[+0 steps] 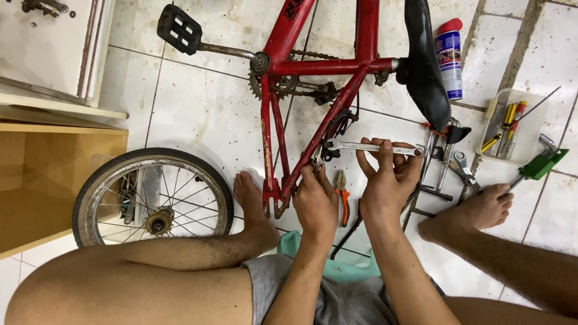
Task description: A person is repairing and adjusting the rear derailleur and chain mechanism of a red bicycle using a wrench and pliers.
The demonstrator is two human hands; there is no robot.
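Right hand (385,180) curled around a silver combination wrench (370,146), fingers wrapped over the shaft near its ring end; wrench lies roughly level, open end sitting at the rear stay of the red bike frame (319,78). Left hand (316,201) closed, knuckles up, pressed against the lower stay beside the wrench head; what it pinches is hidden, can't tell. Frame is upside down, black saddle (424,66) resting on the floor, black pedal (179,28) sticking out at upper left, chainring and chain exposed near the middle. Removed wheel (153,198) lies flat at left, just beside the person's left foot. Orange-handled pliers (342,201) on the floor between the two hands. More wrenches (460,168) scattered right of the right hand, near the right foot. Blue spray can (448,57) with red cap stands next to the saddle. Clear plastic tub (512,129) holds screwdrivers; green-handled tool (542,164) just beside it. Floor (198,114) is white tile, grimy, dark grout lines. Wooden cabinet (54,180) at left edge. Person sits on a low teal stool, legs spread either side of the frame.
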